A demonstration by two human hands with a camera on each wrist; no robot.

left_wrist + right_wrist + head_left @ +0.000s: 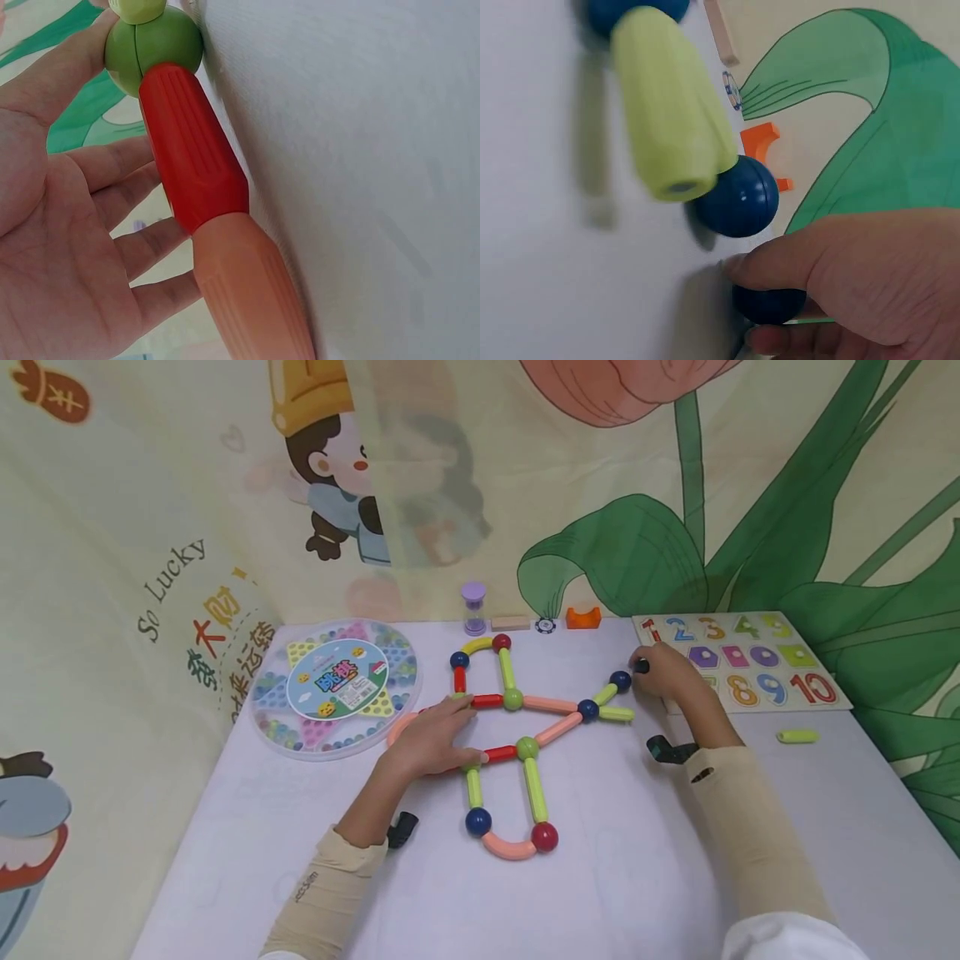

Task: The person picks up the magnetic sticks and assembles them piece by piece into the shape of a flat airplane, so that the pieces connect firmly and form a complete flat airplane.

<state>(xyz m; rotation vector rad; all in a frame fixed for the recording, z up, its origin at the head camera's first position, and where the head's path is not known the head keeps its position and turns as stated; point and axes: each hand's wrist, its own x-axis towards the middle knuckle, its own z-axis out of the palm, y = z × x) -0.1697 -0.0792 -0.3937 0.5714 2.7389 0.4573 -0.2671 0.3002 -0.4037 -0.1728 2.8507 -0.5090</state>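
A flat figure of magnetic rods and balls lies on the table, with red rods [501, 753], green balls [527, 747] and salmon rods [550, 704]. My left hand [433, 739] lies across its left part with fingers extended, thumb by a green ball [169, 45] and fingertips at a red rod [191, 142]. Between thumb and fingers, my right hand [671, 677] pinches a dark blue ball [769, 306]. Just left of it, another blue ball [620, 681] caps a short light-green rod [605, 694]. A second light-green rod [617, 715] has a bare end.
A round Chinese checkers box [270, 710] stands left of the figure. Behind are a purple sand timer [474, 608], a wooden block [511, 622], a poker chip [545, 626] and an orange piece [583, 618]. A number board [813, 652] and a loose light-green rod [797, 737] lie right.
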